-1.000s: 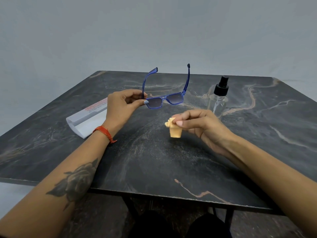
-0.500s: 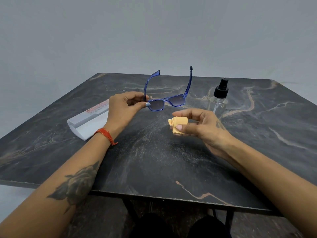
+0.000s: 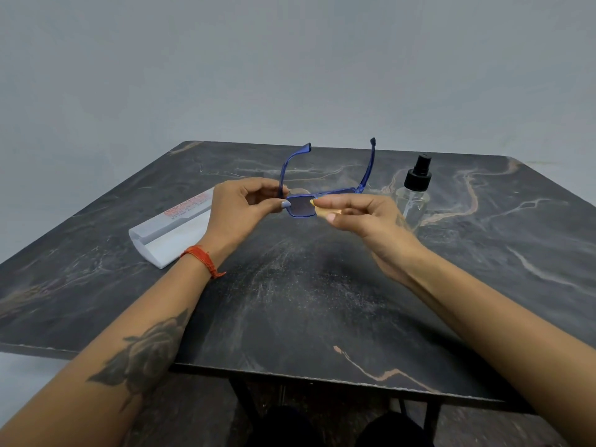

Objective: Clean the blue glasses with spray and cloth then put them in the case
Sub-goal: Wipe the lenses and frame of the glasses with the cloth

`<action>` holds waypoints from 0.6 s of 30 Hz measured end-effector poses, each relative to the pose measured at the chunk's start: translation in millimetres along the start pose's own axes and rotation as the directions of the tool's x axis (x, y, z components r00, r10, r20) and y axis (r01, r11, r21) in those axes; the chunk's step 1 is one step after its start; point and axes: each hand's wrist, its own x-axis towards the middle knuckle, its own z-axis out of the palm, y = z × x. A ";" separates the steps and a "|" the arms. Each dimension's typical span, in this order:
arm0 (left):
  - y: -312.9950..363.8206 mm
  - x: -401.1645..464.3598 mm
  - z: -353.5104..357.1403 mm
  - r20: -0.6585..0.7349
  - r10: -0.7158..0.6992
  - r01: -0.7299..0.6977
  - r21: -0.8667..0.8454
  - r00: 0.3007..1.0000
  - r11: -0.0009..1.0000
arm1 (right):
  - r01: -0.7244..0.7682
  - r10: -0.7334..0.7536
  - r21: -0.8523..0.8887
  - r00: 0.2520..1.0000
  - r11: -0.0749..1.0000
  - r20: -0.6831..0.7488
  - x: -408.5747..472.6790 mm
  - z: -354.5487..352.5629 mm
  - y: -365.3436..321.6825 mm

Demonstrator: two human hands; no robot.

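Observation:
The blue glasses hang above the table with both temples open and pointing away from me. My left hand pinches the frame's left corner. My right hand pinches a small yellow cloth against the right lens, and most of that cloth and lens is hidden by the fingers. A clear spray bottle with a black nozzle stands on the table just right of my right hand. The white glasses case lies on the table to the left, partly behind my left wrist.
The dark marble table has its near edge across the bottom of the view, with black legs below it. A plain grey wall stands behind. An orange thread band circles my left wrist.
My right hand has risen with the cloth and brought it up to the right lens. The left hand holds the glasses in about the same place.

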 end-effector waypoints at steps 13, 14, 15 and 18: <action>0.5 -1.2 2.6 0.023 -0.020 0.019 0.033 1.000 0.999 | 0.279 -0.442 -0.670 0.893 0.688 -0.082 28.4 20.9 25.5; 0.6 -1.4 2.9 0.029 -0.030 0.029 0.026 0.999 0.999 | 0.295 -0.456 -0.679 0.888 0.672 -0.065 27.2 20.3 25.5; 0.3 -1.3 2.9 0.029 -0.040 0.039 0.025 0.999 0.999 | 0.309 -0.466 -0.689 0.884 0.656 -0.048 26.5 19.8 26.0; 0.7 -1.3 2.7 0.031 -0.075 0.074 0.028 0.997 0.997 | 0.346 -0.491 -0.698 0.871 0.627 -0.010 25.0 18.2 27.5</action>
